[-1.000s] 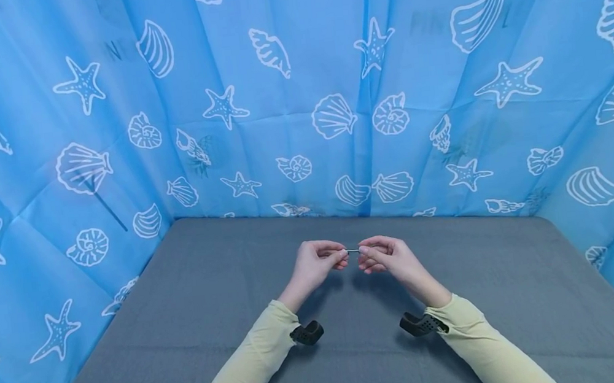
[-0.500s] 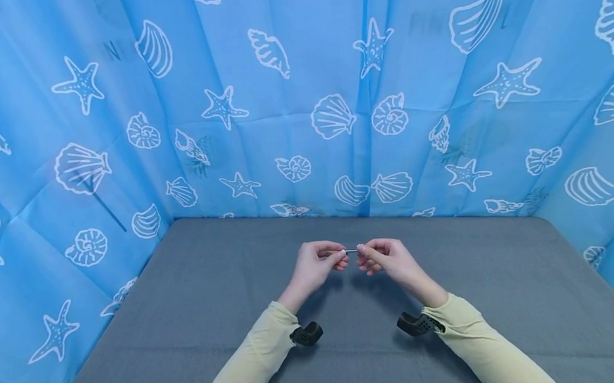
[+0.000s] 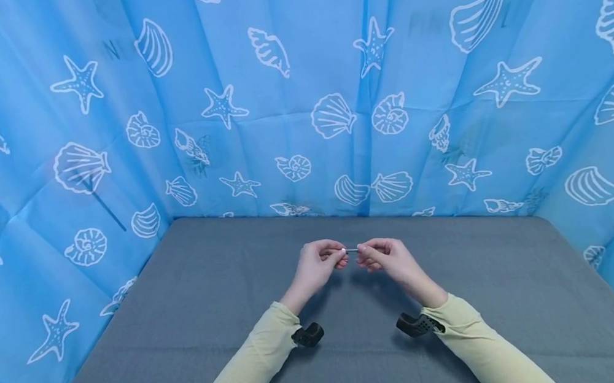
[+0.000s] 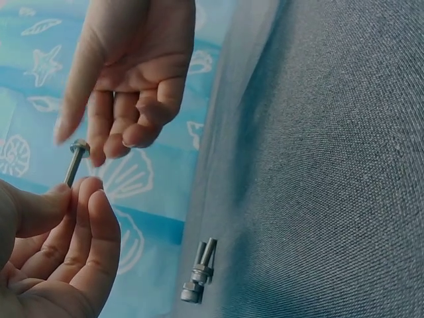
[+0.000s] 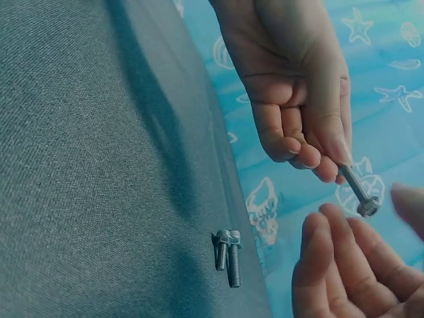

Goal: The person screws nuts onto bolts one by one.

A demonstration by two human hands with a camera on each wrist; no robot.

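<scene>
A metal bolt (image 3: 351,250) lies level between the two hands, above the grey table. My left hand (image 3: 314,265) pinches its shank between thumb and fingertips, as the left wrist view shows. A hexagonal, collared end of the bolt (image 4: 79,147) points at my right hand (image 3: 388,256). Around that end the right thumb and fingers (image 5: 354,265) stand spread, with a small gap between them and the metal in the right wrist view. The right thumb (image 5: 409,207) looks blurred there.
Two more bolts (image 5: 228,257) with hexagonal ends lie side by side on the grey cloth-covered table (image 3: 231,322). A blue curtain (image 3: 289,125) with white shell prints surrounds the table's back and sides. Black wrist devices (image 3: 308,335) sit under both sleeves.
The right hand has shifted slightly left, and its fingers have changed position a little at the bolt's end. The left hand keeps its pinch almost in place.
</scene>
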